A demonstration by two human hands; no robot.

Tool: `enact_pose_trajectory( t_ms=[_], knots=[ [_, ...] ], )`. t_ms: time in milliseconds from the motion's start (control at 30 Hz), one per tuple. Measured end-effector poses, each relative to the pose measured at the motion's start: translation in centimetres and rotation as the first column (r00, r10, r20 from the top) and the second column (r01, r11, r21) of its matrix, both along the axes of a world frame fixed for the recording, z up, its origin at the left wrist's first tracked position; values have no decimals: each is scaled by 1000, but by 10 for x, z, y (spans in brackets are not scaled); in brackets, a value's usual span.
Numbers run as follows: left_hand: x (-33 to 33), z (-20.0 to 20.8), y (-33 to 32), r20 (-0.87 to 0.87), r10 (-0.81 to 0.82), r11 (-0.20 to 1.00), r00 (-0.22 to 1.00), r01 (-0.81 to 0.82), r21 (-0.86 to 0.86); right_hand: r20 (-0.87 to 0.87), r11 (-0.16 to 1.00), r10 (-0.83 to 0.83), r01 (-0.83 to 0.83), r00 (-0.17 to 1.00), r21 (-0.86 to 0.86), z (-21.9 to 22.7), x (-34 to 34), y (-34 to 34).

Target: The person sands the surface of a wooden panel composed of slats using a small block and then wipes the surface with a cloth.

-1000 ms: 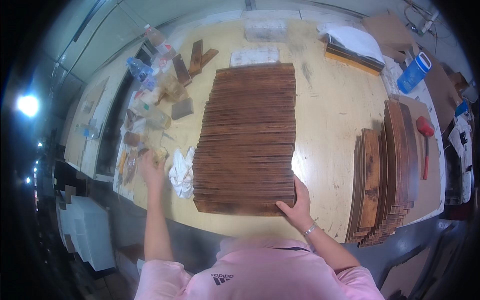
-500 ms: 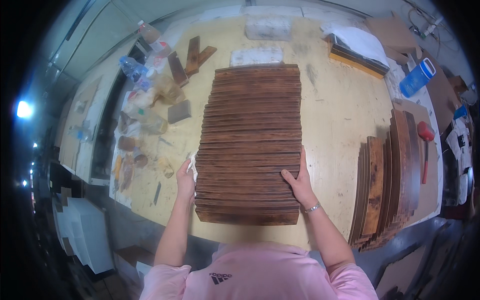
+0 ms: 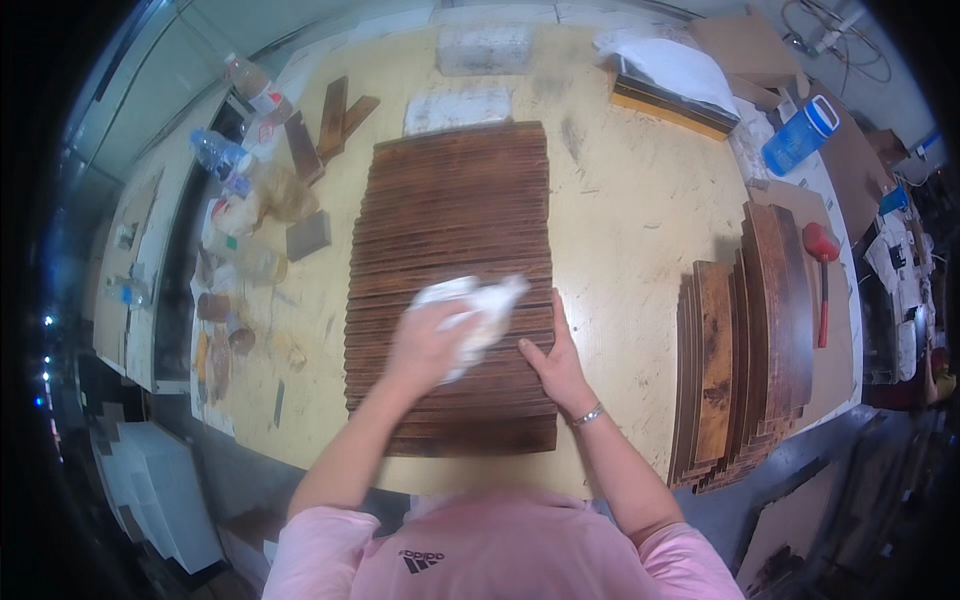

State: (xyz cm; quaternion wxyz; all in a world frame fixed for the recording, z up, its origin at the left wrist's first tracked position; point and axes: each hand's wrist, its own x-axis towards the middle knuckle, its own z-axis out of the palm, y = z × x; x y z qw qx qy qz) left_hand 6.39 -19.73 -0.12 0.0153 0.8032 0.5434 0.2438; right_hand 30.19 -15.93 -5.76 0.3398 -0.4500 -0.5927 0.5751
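Note:
A row of dark brown wooden strips [image 3: 450, 220] lies packed side by side on the pale work table [image 3: 625, 300], their ends slightly uneven. Over its nearer half, my left hand [image 3: 430, 345] is closed on a crumpled white cloth [image 3: 490, 305], pressed to or just above the wood; hand and cloth are blurred by motion. My right hand [image 3: 560, 372] grips the row's right edge, its thumb on top and its fingers along the side.
To the right stand more stacked wooden strips [image 3: 715, 350] and a red mallet [image 3: 822, 245]. Farther back are a blue bottle [image 3: 800, 135] and a white-covered box [image 3: 670, 95]. Plastic bottles [image 3: 220, 155], a grey block [image 3: 308, 235] and loose wood pieces [image 3: 333, 115] lie at left.
My left hand has moved from the row's left side onto its top, bringing the white cloth along. My right hand keeps its place on the right edge. The whole view has shifted slightly.

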Motion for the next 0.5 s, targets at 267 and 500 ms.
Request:
enact_pose_trajectory(
  t_ms=[267, 500],
  knots=[
    [-78, 13, -37, 511, 574, 806, 640, -553, -213, 87, 998, 64, -66, 994, 14, 29, 40, -22],
    [134, 12, 14, 740, 26, 827, 672, 401, -393, 428, 923, 315, -379, 847, 70, 10, 51, -71]
  ],
)
